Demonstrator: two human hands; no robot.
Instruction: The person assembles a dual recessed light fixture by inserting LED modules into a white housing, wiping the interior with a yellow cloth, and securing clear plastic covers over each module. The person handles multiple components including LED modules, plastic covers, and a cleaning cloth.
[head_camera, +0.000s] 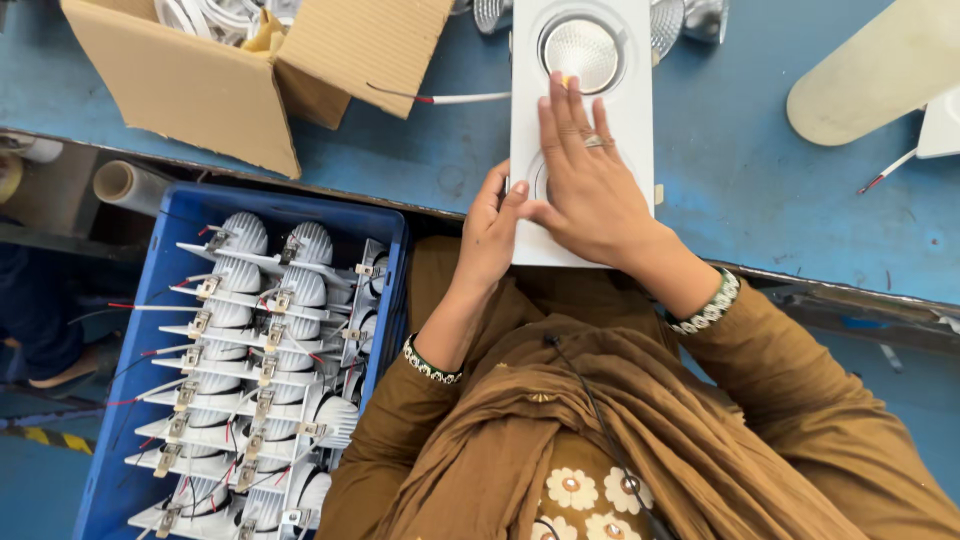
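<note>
A white rectangular twin downlight fixture (620, 100) lies on the blue table (760, 170), with one round silver reflector lamp (582, 52) showing in its far opening. My right hand (590, 180) lies flat on the fixture's near half, fingers together, covering the second opening. A ring sits on one finger. My left hand (492, 232) grips the fixture's near left edge, thumb on top. Both wrists wear beaded bangles below brown sleeves.
A blue plastic crate (140, 400) at my left holds several white finned lamp fixtures with wires. An open cardboard box (200, 90) stands at the far left of the table. More reflectors (680, 20) lie beyond the fixture, and a cream oval object (880, 70) lies at the far right.
</note>
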